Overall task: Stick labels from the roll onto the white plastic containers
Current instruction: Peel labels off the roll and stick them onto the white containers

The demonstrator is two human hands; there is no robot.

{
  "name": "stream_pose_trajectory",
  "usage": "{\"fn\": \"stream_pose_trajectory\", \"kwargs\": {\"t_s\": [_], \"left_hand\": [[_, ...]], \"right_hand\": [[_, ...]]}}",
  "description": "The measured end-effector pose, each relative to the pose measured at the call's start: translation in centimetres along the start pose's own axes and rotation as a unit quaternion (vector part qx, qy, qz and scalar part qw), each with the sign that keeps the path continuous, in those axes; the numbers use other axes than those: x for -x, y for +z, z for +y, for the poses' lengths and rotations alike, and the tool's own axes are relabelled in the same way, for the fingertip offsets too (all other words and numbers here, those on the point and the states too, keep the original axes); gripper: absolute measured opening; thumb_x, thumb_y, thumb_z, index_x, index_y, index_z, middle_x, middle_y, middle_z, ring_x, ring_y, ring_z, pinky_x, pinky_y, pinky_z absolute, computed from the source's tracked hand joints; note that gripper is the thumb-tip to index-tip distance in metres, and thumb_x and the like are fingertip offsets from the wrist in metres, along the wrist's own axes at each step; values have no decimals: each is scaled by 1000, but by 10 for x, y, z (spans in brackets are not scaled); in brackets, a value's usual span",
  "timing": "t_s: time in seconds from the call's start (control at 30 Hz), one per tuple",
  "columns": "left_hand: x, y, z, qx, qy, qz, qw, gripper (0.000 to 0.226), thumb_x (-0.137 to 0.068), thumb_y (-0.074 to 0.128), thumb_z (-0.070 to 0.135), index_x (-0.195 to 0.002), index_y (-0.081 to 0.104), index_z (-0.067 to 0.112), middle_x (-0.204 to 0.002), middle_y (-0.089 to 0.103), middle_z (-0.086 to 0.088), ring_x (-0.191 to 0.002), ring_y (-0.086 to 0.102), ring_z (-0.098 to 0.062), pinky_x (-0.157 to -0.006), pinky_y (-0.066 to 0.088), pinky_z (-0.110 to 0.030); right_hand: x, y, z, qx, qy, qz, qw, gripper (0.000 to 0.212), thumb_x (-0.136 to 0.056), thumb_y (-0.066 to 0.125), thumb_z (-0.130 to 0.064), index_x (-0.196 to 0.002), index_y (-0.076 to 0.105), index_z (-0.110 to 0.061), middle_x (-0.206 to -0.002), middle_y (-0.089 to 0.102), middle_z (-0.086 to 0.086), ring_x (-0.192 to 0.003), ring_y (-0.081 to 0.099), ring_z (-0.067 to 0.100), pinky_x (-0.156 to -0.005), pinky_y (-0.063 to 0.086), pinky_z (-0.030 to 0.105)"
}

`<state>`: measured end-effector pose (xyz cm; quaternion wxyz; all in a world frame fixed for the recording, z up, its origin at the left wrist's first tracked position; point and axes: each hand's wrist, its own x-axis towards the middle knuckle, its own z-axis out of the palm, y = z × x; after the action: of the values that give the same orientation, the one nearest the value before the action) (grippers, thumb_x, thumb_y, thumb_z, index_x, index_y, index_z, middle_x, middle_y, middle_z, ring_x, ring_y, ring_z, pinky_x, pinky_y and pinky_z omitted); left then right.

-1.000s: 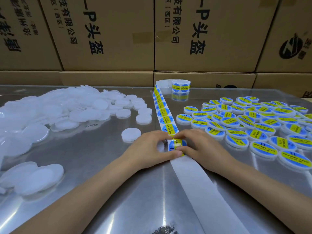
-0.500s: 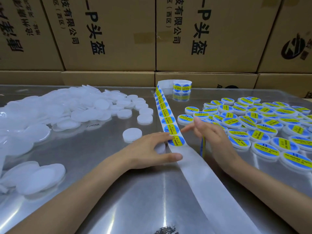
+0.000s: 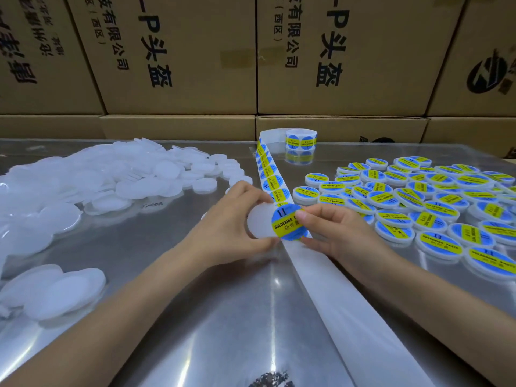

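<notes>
Fingertips first: my right hand pinches a peeled label by its right edge, thumb below and forefinger on top, just left of mid-frame. My left hand curls round a bare white container, gripping it by the rim so its flat face tilts up toward me. The label overlaps the container's right part; I cannot tell whether the glue has touched yet.

To do this well, I judge I should centre the disc over the white face before any part sticks, lay one edge down, then smooth across with a fingertip so no bubble is trapped. Holding by the rim keeps my fingers off the face.

Under my hands the strip runs from the roll at upper centre, its bare backing trailing to the lower right. Unlabelled containers are heaped at the left; labelled ones spread at the right on the table. Boxes stand behind.
</notes>
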<state>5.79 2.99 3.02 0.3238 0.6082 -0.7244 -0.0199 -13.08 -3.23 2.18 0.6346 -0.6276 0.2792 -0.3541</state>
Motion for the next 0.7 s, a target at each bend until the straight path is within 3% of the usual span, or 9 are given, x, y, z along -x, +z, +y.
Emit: {"fn": "stream_pose_trajectory", "kwargs": {"t_s": [0.1, 0.27, 0.7], "left_hand": [[0, 4, 6, 35, 50, 21, 998, 55, -69, 79, 22, -119, 57, 17, -109, 45, 5, -93, 48, 5, -71, 34, -4], [1, 8, 14, 51, 99, 43, 993, 64, -71, 81, 20, -127, 52, 11, -107, 47, 7, -97, 46, 2, -74, 33, -4], [1, 10, 21, 75, 104, 53, 990, 77, -69, 83, 25, -135, 45, 12, -107, 50, 6, -88, 47, 6, -72, 35, -5]], "right_hand": [[1, -1, -1, -23, 18, -28, 999, 19, -61, 70, -39, -71, 76, -24, -89, 74, -3, -87, 67, 3, -70, 54, 18], [-1, -3, 0, -67, 49, -31, 996, 23, -65, 71, -35, -78, 76, -17, -99, 74, 6, -92, 69, 12, -77, 57, 23], [-1, -2, -1, -68, 63, -1, 996, 22, -62, 71, -33, -77, 77, -18, -97, 75, 4, -87, 70, 9, -68, 54, 15]]}}
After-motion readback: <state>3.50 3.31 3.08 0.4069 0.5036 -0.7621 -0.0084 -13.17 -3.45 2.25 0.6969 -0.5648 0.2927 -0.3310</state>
